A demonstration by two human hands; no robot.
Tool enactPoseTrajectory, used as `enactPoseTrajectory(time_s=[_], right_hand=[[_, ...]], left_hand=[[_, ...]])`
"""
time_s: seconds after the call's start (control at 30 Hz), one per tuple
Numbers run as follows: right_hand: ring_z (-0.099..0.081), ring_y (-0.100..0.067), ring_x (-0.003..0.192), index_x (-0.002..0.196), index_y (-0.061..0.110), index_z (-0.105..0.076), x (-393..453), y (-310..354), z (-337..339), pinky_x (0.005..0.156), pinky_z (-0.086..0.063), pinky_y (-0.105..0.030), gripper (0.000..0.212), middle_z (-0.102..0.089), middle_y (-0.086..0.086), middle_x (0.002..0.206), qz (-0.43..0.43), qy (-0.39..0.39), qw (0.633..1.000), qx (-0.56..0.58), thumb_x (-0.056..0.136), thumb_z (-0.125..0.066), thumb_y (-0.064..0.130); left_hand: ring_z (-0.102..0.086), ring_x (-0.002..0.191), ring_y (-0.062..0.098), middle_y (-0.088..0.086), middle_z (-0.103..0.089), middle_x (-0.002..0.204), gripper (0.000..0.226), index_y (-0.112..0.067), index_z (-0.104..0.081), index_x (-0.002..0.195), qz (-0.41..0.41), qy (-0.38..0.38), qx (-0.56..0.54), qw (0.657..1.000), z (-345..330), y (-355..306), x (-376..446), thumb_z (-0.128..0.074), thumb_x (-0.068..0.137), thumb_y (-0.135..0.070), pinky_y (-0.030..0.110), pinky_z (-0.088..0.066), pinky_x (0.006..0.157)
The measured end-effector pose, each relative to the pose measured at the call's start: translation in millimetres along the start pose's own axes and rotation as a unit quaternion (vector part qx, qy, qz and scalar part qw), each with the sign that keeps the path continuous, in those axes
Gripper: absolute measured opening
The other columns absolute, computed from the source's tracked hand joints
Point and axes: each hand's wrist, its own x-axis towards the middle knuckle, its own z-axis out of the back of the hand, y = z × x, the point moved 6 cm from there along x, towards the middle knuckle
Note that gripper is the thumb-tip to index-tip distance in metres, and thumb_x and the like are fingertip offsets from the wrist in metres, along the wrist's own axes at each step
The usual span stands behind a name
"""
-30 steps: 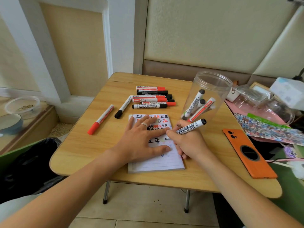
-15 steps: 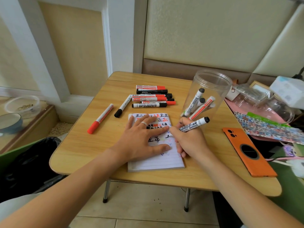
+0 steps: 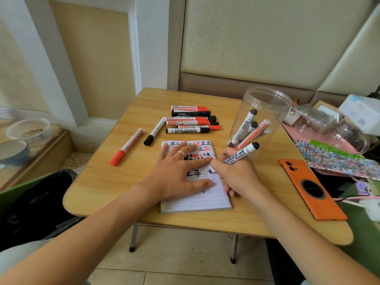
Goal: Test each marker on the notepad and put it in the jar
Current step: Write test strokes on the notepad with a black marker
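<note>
Looking down from my head, my left hand lies flat with fingers spread on the notepad, which sits near the table's front edge, pinning the page just as it did a moment ago. My right hand is curled round a black whiteboard marker in a writing grip, its tip on the paper beside my left forefinger. Over the last second the marker's capped back end has swung a little up and toward the jar, and a fresh black stroke now sits to the right of the two black characters on the middle line, so I judge this marker writes and I am partway through its test mark. The clear jar stands just behind my right hand toward the table's right edge, with what looks like three markers leaning inside. A bundle of red and black markers waits near the back edge, with a lone black-capped marker and a red-capped marker toward the left edge. An orange phone lies at the right edge. Many markers remain untested.
</note>
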Motion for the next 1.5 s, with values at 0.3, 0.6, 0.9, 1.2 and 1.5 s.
enactPoseTrajectory(time_s=[0.3,0.6,0.9,1.2,1.5], right_hand=[[-0.046,-0.021,0.030,0.084,0.006,-0.050,-1.6,0.6,3.4,0.033,-0.029,-0.021,0.021,-0.050,-0.009,0.045,0.017,-0.026,0.999,0.021,0.090,-0.066,0.019],[-0.050,-0.030,0.040,0.083,0.012,-0.052,2.4,-4.0,2.9,0.034,-0.032,-0.022,0.019,-0.052,-0.014,0.050,0.010,-0.028,0.999,0.032,0.090,-0.067,0.021],[-0.042,-0.018,0.031,0.085,0.012,-0.048,4.3,-3.3,7.9,0.034,-0.030,-0.021,0.025,-0.049,-0.005,0.046,0.025,-0.021,0.997,0.069,0.093,-0.070,0.018],[-0.047,-0.024,0.036,0.083,0.007,-0.047,1.7,-3.5,5.2,0.033,-0.028,-0.021,0.026,-0.051,-0.015,0.052,0.038,-0.019,0.999,0.030,0.091,-0.068,0.019],[-0.046,-0.021,0.033,0.077,0.015,-0.048,0.8,-0.6,4.0,0.034,-0.029,-0.022,0.025,-0.051,-0.006,0.048,0.052,-0.012,0.998,0.022,0.091,-0.068,0.017]], left_hand=[[-0.002,0.155,0.013,-0.011,-0.018,0.167,0.083,-0.060,-0.030,0.147,0.001,-0.003,-0.004,1.000,0.7,-0.9,-0.1,-0.020,0.072,-0.095,0.053,0.009,0.124],[-0.002,0.155,0.013,-0.011,-0.018,0.166,0.084,-0.060,-0.029,0.148,0.004,-0.004,-0.003,1.000,1.2,-1.4,-0.7,-0.018,0.071,-0.094,0.052,0.008,0.124],[-0.002,0.155,0.013,-0.011,-0.018,0.166,0.083,-0.062,-0.028,0.147,0.002,-0.004,-0.009,1.000,2.9,-3.1,-1.7,-0.018,0.072,-0.094,0.052,0.010,0.124],[-0.002,0.155,0.013,-0.013,-0.019,0.166,0.085,-0.061,-0.029,0.147,0.005,-0.010,-0.012,1.000,1.2,-1.9,-1.2,-0.018,0.070,-0.095,0.051,0.010,0.124],[-0.002,0.155,0.013,-0.012,-0.019,0.166,0.085,-0.060,-0.029,0.147,0.005,-0.009,-0.011,1.000,1.4,-2.2,-0.6,-0.018,0.070,-0.095,0.051,0.010,0.124]])
